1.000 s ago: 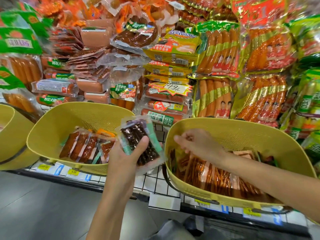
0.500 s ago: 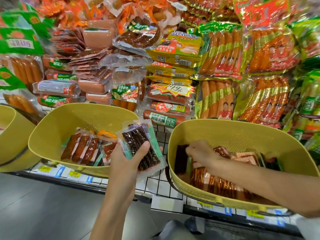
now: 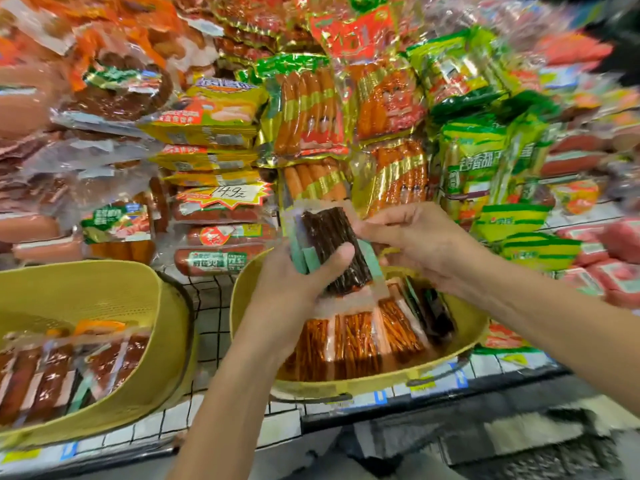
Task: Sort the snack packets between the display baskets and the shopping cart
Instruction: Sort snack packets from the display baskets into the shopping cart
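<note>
Above the right yellow basket (image 3: 381, 384), I see the dark snack packets (image 3: 329, 247) stacked upright, the left hand (image 3: 291, 292) clamped round their lower half. The right hand (image 3: 422, 244) has fingertips at their right edge; whether they pinch I cannot tell. Orange packets (image 3: 356, 344) lie in the basket.
</note>
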Demonstrator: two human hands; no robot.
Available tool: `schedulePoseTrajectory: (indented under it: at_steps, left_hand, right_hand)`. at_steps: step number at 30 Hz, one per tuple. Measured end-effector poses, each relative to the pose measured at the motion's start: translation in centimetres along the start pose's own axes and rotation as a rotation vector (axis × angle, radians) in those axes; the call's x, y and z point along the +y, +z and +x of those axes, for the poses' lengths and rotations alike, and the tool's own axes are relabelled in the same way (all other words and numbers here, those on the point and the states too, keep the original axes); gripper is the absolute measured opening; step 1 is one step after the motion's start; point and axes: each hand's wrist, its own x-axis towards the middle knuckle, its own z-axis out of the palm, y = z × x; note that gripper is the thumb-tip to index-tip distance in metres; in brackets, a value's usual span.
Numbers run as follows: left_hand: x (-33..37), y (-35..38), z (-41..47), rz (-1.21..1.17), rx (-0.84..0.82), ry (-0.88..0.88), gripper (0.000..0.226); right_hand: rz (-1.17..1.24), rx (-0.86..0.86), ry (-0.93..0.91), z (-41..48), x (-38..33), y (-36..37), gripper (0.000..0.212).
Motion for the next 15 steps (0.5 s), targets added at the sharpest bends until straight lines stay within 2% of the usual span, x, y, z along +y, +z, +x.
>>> schedulePoseTrajectory:
  at_steps: [2,4,6,7,10,12,15]
  left_hand:
    - [-0.4,0.6,0.6,-0.040,0.042,-0.048,0.050]
    - [-0.8,0.3,0.9,-0.082,0.061,-0.084,0.041]
    - [-1.1,-0.3,1.0,-0.073,0.081,-0.085,0.035]
    - [-1.2,-0.6,1.1,-0.074,0.084,-0.083,0.035]
    - [-1.4,-1.1,1.0,-0.100,0.067,-0.086,0.033]
    - [-1.5,-1.3,1.0,-0.108,0.069,-0.084,0.034]
    - [-1.5,-1.9,0.8,-0.096,0.076,-0.078,0.040]
  right_hand:
    - [-0.176,0.014,-0.090,-0.2,0.9,-1.9,0.023]
    - [-0.668,0.057,-0.178,-0.2,2.3,-3.9,0.027]
    - [-1.178,0.028,-0.134,0.0,4.1,-5.0,0.023]
    - [-1.336,-0.013,-0.088,0.1,5.1,-5.0,0.022]
    - [-1.461,-0.052,0.076,0.4,6.3,-3.6,0.019]
    - [-1.526,-0.098,0.120,1.0,6.6,-2.6,0.017]
    - [-1.491,-0.115,0.163,1.4,6.6,-1.9,0.026]
